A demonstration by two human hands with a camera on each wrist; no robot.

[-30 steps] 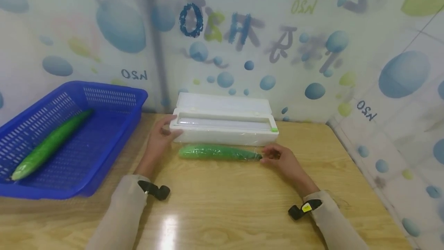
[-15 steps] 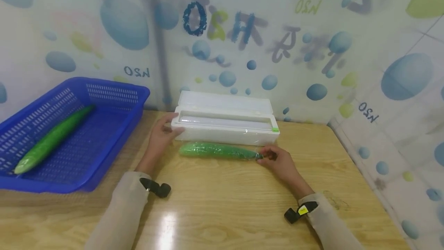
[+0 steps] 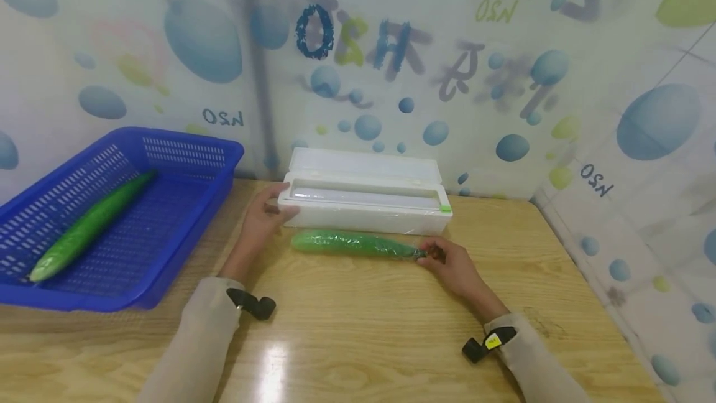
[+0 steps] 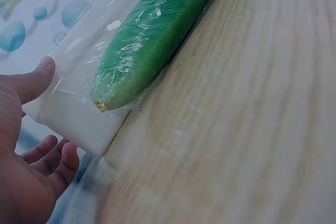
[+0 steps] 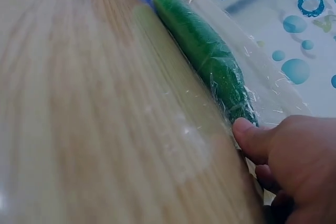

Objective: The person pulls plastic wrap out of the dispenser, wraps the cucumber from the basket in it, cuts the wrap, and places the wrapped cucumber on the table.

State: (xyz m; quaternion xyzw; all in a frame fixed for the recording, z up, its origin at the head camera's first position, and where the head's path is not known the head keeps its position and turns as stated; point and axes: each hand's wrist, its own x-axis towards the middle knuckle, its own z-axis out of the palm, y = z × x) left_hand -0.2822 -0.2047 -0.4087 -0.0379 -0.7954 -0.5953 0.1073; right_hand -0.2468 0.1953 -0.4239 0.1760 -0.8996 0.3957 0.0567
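Observation:
A white cling film dispenser (image 3: 366, 216) stands against the wall with its lid raised. My left hand (image 3: 263, 219) holds its left end, thumb on the front and fingers at the end face, seen closer in the left wrist view. Directly in front lies a green cucumber (image 3: 355, 244) covered in clear film (image 4: 79, 66), which stretches up over the dispenser's front. At the cucumber's narrow right end, my right hand (image 3: 453, 266) pinches the tip and film. In the right wrist view, the thumb presses beside that tip (image 5: 244, 113) and the other fingers are curled, partly hidden.
A blue plastic basket (image 3: 190, 235) stands at the left, with another cucumber (image 3: 92, 229) lying in it. A green cutter slider (image 3: 445, 208) sits at the dispenser's right end. The patterned wall (image 3: 380, 123) borders the wooden table (image 3: 358, 328) at the back.
My right hand has moved slightly left onto the cucumber's tip. The left hand stays on the dispenser. The whole head view has shifted a little.

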